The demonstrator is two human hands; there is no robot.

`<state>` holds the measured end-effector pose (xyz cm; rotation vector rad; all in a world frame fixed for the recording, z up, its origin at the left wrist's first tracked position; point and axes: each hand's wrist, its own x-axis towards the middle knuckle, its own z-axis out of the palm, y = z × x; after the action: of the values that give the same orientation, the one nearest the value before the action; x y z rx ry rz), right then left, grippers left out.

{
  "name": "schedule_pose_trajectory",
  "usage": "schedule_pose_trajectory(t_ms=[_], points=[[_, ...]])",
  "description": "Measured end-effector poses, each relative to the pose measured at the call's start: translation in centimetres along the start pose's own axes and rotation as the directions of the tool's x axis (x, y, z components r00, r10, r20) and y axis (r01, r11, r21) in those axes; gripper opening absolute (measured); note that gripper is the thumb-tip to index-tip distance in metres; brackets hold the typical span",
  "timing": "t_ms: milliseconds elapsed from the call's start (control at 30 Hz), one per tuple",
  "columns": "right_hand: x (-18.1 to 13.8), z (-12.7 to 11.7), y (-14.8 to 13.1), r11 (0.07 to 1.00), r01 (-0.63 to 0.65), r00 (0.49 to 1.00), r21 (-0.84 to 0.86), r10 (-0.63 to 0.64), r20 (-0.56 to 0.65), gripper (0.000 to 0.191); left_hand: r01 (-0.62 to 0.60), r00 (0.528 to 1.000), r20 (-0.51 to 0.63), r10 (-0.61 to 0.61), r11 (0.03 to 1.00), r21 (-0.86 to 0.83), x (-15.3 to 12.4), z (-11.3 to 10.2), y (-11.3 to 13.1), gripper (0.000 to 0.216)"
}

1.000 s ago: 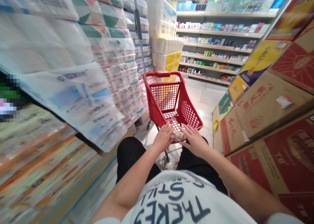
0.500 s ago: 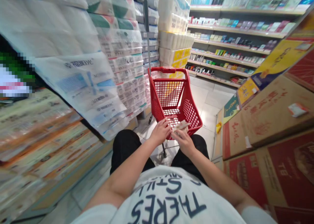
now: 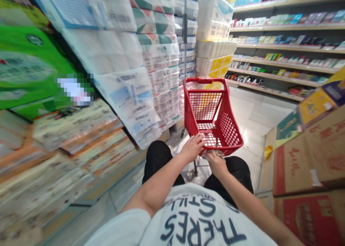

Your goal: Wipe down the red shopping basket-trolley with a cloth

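A red plastic shopping basket cart [image 3: 207,122] with lattice walls stands between my knees, its handle on the far side. My left hand [image 3: 193,147] grips the near left corner of its rim, fingers bent over the edge. Held in my right hand [image 3: 217,163] is a crumpled pale rag [image 3: 220,153], pressed against the outer side of the near rim, just below the edge. My fingers hide part of the rag. Nothing shows inside the basket.
Packs of toilet paper [image 3: 134,98] rise in stacks at the left, above orange-and-white tissue packs [image 3: 105,145]. Cardboard boxes [image 3: 293,163] line the right side. Shelves of small goods [image 3: 280,61] stand at the back. A yellow scrap [image 3: 268,152] lies by the boxes.
The rag in my right hand has gone from above the near rim down to its outer face. My left hand stays at the rim's left corner. The view has swung left.
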<state>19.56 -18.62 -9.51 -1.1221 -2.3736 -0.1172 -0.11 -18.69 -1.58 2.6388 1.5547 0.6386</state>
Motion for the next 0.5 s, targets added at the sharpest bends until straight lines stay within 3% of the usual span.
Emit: schedule_pose_trajectory(t_ms=[100, 133, 167, 200, 267, 300, 333, 433, 500], points=[[-0.8, -0.4, 0.5, 0.997, -0.048, 0.997, 0.055, 0.045, 0.057, 0.027, 0.191, 0.980, 0.034, -0.194, 0.978, 0.081, -6.2, -2.0, -1.0, 0.054], [-1.0, -0.6, 0.6, 0.996, -0.049, 0.998, 0.071, 0.046, 0.047, 0.028, 0.320, 0.945, 0.026, -0.325, 0.941, 0.112, -9.1, -2.5, -1.2, 0.056], [-1.1, -0.8, 0.6, 0.995, -0.045, 0.999, 0.088, 0.044, 0.020, 0.029, 0.473, 0.878, 0.012, -0.478, 0.871, 0.130, -12.3, -2.7, -1.4, 0.058], [-1.2, -1.0, 0.5, 0.993, -0.040, 0.999, 0.107, 0.041, -0.010, 0.030, 0.631, 0.770, 0.017, -0.638, 0.765, 0.129, -15.6, -2.6, -1.4, 0.062], [-1.0, -1.4, 0.1, 0.988, -0.047, 0.997, 0.150, 0.055, -0.053, 0.030, 0.891, 0.437, 0.122, -0.891, 0.447, 0.079, -21.5, -1.7, -1.1, 0.073], [-0.8, -1.4, -0.3, 0.984, -0.054, 0.996, 0.171, 0.065, -0.062, 0.029, 0.948, 0.294, 0.240, -0.925, 0.314, 0.050, -23.9, -1.0, -0.9, 0.080], [-0.5, -1.4, -0.6, 0.980, -0.059, 0.995, 0.190, 0.072, -0.063, 0.029, 0.973, 0.210, 0.319, -0.924, 0.229, 0.023, -25.7, -0.2, -0.7, 0.084], [0.3, -1.0, -1.2, 0.970, -0.058, 0.996, 0.237, 0.072, -0.051, 0.029, 0.985, 0.168, 0.392, -0.905, 0.165, -0.043, -28.3, 1.9, -0.3, 0.085], [0.8, -0.6, -1.1, 0.963, -0.035, 0.996, 0.267, 0.056, -0.071, 0.030, 0.981, 0.193, 0.389, -0.901, 0.171, -0.092, -28.5, 2.3, -0.4, 0.083]])
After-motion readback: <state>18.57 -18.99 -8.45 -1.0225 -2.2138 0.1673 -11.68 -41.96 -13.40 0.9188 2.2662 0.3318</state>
